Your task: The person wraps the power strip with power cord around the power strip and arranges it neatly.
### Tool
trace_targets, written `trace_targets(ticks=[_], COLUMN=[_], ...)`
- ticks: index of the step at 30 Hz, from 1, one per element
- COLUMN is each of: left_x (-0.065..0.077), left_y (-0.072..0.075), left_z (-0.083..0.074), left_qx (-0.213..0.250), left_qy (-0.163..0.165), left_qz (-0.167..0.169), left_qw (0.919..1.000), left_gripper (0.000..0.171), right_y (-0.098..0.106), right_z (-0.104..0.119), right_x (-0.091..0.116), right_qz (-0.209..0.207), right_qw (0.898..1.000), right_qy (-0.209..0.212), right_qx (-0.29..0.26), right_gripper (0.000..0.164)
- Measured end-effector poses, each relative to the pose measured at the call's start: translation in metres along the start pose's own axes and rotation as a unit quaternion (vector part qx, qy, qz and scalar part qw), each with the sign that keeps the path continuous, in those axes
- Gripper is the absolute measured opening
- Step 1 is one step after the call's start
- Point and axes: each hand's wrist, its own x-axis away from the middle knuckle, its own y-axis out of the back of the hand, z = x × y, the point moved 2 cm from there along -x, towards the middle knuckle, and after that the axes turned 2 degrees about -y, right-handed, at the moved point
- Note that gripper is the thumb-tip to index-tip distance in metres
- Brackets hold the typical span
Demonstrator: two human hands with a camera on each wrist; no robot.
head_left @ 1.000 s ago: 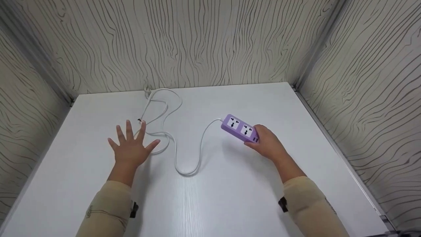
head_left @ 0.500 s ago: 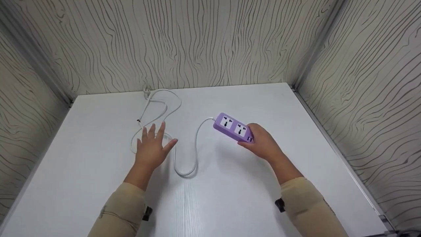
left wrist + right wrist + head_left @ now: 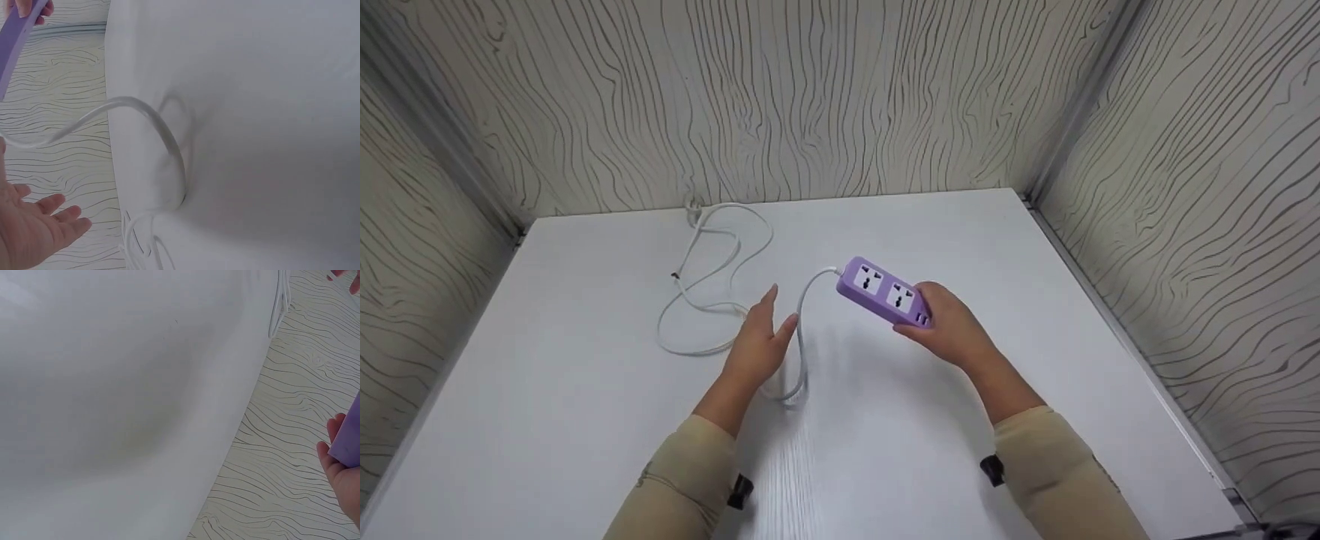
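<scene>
A purple power strip (image 3: 885,291) with white socket faces is held at its USB end by my right hand (image 3: 952,322), raised over the table and tilted. From its far end runs a white cord (image 3: 801,322), which dips down toward the table and continues in loose loops at the left. My left hand (image 3: 757,341) is beside the hanging part of the cord, thumb apart from the fingers. In the left wrist view the left hand (image 3: 34,230) has its fingers extended, with the cord passing close by the thumb. The right wrist view shows the strip (image 3: 347,436) lying across the right hand's fingers.
The white table (image 3: 900,450) is bounded by wood-grain panels (image 3: 810,97) at the back and sides. Near the back edge lies the cord's plug (image 3: 694,210). A small dark tie (image 3: 675,276) sits on the looped cord.
My left hand has moved right from over the cord loops to the hanging cord, turning from spread palm-down to sideways. My right hand has shifted slightly left with the power strip.
</scene>
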Motion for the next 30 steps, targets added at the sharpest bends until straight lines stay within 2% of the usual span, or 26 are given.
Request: trace_targets(ticks=[9,16,20,24,30], left_x=[0.001,0.001,0.001,0.004,0.012], left_y=[-0.022,-0.028,-0.032,-0.037,-0.044], left_z=[-0.01,-0.015,-0.018,-0.02,-0.025], left_qx=[-0.006,0.03,0.045,0.057,0.048], left_qy=[0.017,0.02,0.042,0.051,0.061], left_qz=[0.02,0.02,0.038,0.061,0.107], left_qw=[0.9997,0.9992,0.9974,0.9952,0.9912], left_gripper=[0.059,0.053,0.055,0.063,0.072], right_y=[-0.006,-0.011,-0.015,-0.021,-0.029], right_z=[0.006,0.008,0.012,0.02,0.027], right_x=[0.001,0.0,0.001,0.002,0.005], right_qz=[0.003,-0.004,0.001,-0.004,-0.022], right_qw=[1.0,0.999,0.999,0.999,0.999], right_qy=[0.006,0.017,0.002,0.003,-0.021], right_qx=[-0.021,-0.033,-0.042,-0.048,-0.022], right_gripper=[0.058,0.056,0.056,0.056,0.059])
